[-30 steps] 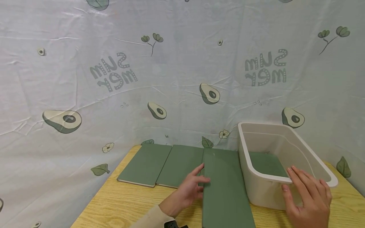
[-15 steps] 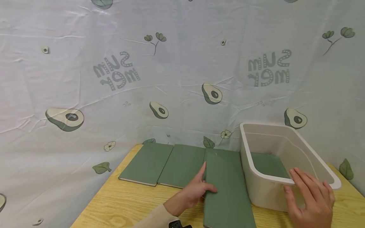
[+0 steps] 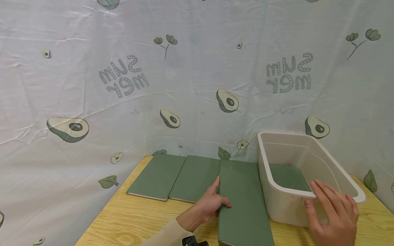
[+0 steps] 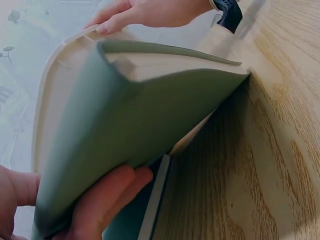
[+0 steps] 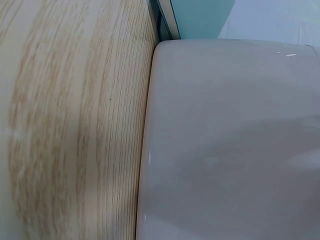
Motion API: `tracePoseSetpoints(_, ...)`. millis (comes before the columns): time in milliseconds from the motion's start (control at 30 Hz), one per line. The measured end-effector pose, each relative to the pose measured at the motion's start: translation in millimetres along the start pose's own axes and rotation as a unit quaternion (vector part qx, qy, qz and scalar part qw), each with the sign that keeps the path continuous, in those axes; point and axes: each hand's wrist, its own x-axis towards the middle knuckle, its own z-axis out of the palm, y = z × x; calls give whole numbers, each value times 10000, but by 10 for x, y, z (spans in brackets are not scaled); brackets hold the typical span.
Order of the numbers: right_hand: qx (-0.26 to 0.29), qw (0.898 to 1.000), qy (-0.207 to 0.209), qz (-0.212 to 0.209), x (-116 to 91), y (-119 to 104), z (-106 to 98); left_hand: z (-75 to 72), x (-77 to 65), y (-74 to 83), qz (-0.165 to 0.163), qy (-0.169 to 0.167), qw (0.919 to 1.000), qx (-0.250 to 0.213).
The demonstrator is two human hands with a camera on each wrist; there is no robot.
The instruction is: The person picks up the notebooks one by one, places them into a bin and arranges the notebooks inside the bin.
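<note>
My left hand [image 3: 207, 206] grips a green hardcover book [image 3: 244, 205] by its left edge. The thumb lies on the cover and the other fingers are underneath. In the left wrist view the same book [image 4: 135, 110] is tilted, raised off the table on the gripped side, its pale page block showing. Another green book [image 3: 240, 163] peeks out beyond its far end. My right hand [image 3: 333, 213] rests on the near rim of a beige plastic bin [image 3: 292, 208], fingers straight over the rim and thumb outside. The right wrist view shows the bin's wall [image 5: 225, 125] without the hand.
Two more green books [image 3: 158, 176] lie flat to the left on the wooden table [image 3: 132, 222]. A green book [image 3: 289, 177] is inside the bin. Behind everything hangs a pale curtain [image 3: 191, 68] with avocado prints.
My left thumb has come down onto the book and the hand now holds it. The book has slid slightly nearer, uncovering the one beyond it. My right hand stays on the rim.
</note>
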Motion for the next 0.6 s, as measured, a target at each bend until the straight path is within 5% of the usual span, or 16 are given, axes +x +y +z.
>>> tracePoseSetpoints(233, -151, 9995, -253, 63, 7, 5, -25, -16, 21, 10, -9, 123, 9997, 208)
tracePoseSetpoints(600, -85, 9996, -265, 57, 42, -23, -26, -34, 22, 80, 143, 14, 9996, -229)
